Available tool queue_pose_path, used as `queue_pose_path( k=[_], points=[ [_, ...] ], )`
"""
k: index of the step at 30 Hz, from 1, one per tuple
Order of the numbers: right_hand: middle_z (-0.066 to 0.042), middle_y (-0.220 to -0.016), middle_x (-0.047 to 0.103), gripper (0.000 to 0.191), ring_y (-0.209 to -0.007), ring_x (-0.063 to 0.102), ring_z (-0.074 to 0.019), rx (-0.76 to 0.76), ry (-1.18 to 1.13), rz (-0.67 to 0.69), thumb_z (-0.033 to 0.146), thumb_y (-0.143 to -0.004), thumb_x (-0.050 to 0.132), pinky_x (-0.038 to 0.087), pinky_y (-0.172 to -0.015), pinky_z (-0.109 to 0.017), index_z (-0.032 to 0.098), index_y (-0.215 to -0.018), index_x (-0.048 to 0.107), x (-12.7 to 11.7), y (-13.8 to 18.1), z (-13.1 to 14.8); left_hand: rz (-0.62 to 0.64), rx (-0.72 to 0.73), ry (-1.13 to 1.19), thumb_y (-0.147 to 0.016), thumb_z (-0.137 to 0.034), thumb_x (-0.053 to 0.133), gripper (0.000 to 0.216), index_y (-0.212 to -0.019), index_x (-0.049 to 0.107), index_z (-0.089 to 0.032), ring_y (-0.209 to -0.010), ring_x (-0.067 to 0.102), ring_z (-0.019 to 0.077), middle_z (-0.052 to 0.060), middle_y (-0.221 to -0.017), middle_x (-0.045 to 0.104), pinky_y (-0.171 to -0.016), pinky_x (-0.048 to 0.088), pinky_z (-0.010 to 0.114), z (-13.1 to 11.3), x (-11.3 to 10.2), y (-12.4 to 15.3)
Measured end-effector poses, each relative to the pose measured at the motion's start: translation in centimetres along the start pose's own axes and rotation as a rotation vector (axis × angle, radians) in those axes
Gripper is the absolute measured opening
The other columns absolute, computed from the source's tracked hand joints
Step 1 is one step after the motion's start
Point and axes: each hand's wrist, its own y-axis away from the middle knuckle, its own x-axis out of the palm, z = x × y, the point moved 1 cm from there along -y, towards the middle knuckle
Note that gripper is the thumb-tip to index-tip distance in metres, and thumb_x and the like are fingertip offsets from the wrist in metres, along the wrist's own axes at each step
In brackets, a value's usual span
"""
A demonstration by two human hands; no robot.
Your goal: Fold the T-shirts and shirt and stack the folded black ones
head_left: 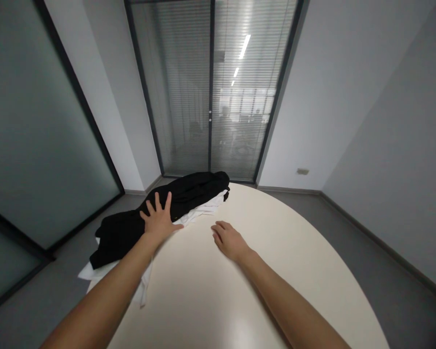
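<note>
My spread left hand (158, 219) is resting on black cloth (119, 235), already covering white cloth (208, 207) except its edges; my curled right hand (231, 241) is holding nothing

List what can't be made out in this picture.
All in the head view:
White cloth: partly covered by the black cloth.
Right hand: its underside faces away, so contact with the table is unclear.
Table's near edge: cut off at the bottom.
What lies past the blinds: obscured by the slats.
</note>
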Motion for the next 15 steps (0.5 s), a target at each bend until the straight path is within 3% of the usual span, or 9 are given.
queue_pose_path(
  k=[4, 7, 11, 15],
  points=[
    [-0.012, -0.141, 0.057, 0.039, -0.132, 0.051, -0.0249, 0.047, 0.028, 0.06, 0.03, -0.099, 0.043, 0.045, -0.108, -0.039, 0.019, -0.131, 0.062, -1.3, 2.6, -1.0, -0.086, -0.056, -0.087, -0.09, -0.05, 0.06, 0.087, -0.161, 0.016, -0.03, -0.135, 0.037, 0.0495, 0.021, -0.165, 0.017, -0.1, 0.036, 0.066, 0.3, 2.1, 0.2],
    [-0.011, -0.142, 0.057, 0.039, -0.132, 0.051, -0.024, 0.078, 0.026, 0.018, 0.032, -0.099, 0.042, 0.045, -0.108, -0.038, 0.02, -0.13, 0.063, -1.9, 4.6, -2.4, -0.135, -0.102, -0.12, -0.09, -0.039, 0.063, 0.081, -0.16, 0.024, -0.03, -0.129, 0.043, 0.0448, 0.018, -0.164, 0.024, -0.097, 0.041, 0.061, 0.9, 2.9, 0.0],
    [-0.009, -0.138, 0.061, 0.038, -0.132, 0.051, -0.0202, 0.109, -0.007, -0.106, 0.031, -0.1, 0.039, 0.042, -0.111, -0.034, 0.019, -0.125, 0.065, -1.6, 6.7, -3.6, -0.171, -0.164, -0.09, -0.091, -0.037, 0.062, 0.074, -0.157, 0.032, -0.028, -0.13, 0.042, 0.0457, 0.019, -0.162, 0.028, -0.098, 0.04, 0.063, 0.7, 3.8, -0.7],
    [-0.008, -0.133, 0.063, 0.036, -0.127, 0.054, -0.0195, 0.16, 0.016, -0.171, 0.029, -0.099, 0.041, 0.042, -0.109, -0.031, 0.02, -0.121, 0.067, -1.1, 7.2, -3.8, -0.207, -0.156, -0.043, -0.09, -0.037, 0.061, 0.073, -0.157, 0.033, -0.023, -0.14, 0.03, 0.0498, 0.019, -0.164, 0.025, -0.106, 0.03, 0.067, 0.0, 4.4, -0.4]
  ],
)
